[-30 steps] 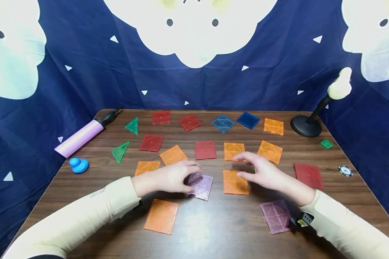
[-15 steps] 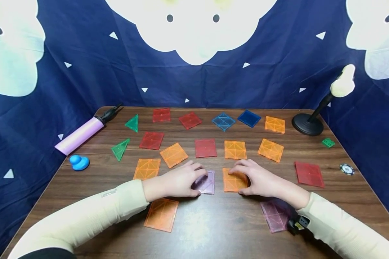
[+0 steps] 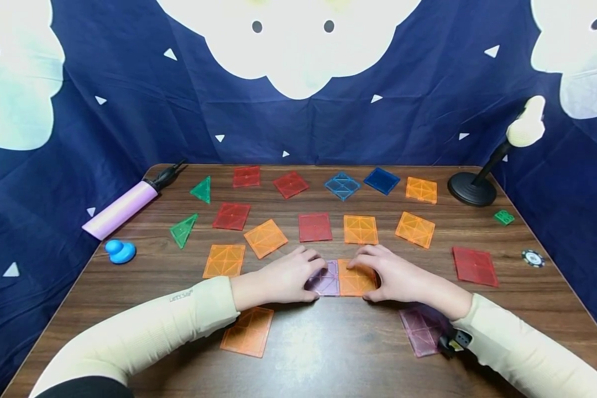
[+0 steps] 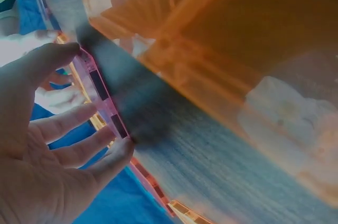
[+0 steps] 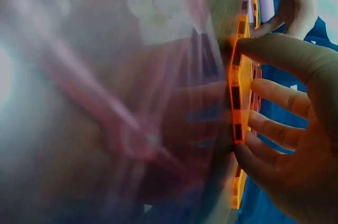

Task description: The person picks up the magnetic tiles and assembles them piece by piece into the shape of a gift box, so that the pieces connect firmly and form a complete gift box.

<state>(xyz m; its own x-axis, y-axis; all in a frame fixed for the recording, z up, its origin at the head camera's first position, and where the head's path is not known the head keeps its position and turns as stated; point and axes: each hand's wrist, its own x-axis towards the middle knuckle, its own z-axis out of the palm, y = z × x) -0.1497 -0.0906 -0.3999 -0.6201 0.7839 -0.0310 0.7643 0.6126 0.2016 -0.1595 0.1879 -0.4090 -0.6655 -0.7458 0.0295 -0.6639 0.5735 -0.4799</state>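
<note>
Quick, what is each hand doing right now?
Left hand: fingers curled round the translucent purple square plastic tile.
Right hand: fingers curled round the translucent orange square plastic tile, its edge against the purple one.

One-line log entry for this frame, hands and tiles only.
left hand: grips purple tile | right hand: grips orange tile | tiles: edge to edge, flat on table

joined tiles point(image 3: 340, 278): table point(image 3: 328, 354) centre, between both hands
duck toy point(image 3: 120, 251): left edge
lamp stand point(image 3: 471, 189): far right corner
</note>
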